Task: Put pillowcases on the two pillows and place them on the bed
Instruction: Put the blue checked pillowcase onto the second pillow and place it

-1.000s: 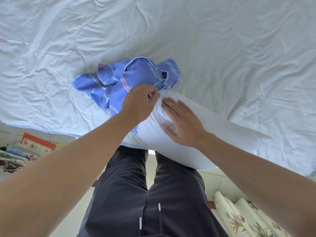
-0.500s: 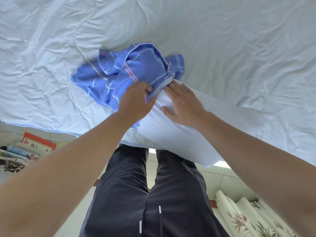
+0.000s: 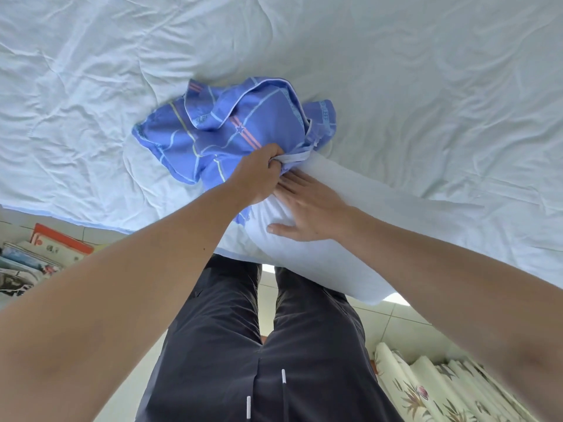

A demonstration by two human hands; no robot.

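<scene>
**Blue pillowcase bunched at the end of a white pillow on the bed**

A white pillow [image 3: 350, 239] lies at the near edge of the bed [image 3: 426, 86], running from the middle of the view down toward the near right, where its end overhangs the bed's edge above the tiled floor [image 3: 396, 324]. At the pillow's far left end sits a crumpled blue pillowcase [image 3: 225, 132] with pale stripes, pink bars and a star print; most of it is heaped on the pale, wrinkled sheet just beyond the pillow. Its opening edge meets the pillow's end, but how far the pillow reaches inside the case cannot be told, as the fabric is bunched and the hands cover that spot.

The left hand [image 3: 259, 178] is curled tight, its fingers gripping a gathered fold of the pillowcase's edge right at the pillow's end. The right hand [image 3: 307, 211] lies flat on top of the pillow just beside the left hand, fingers straight and together pointing toward the pillowcase, thumb spread out to the near side; it presses on the pillow and grips nothing.

The person stands against the near edge of the bed in dark trousers [image 3: 243, 345] with white drawstring tips. On the floor at the near left lies a pile of books and magazines [image 3: 39, 257]. At the near right is a cream floral fabric [image 3: 432, 388] in folds.
</scene>
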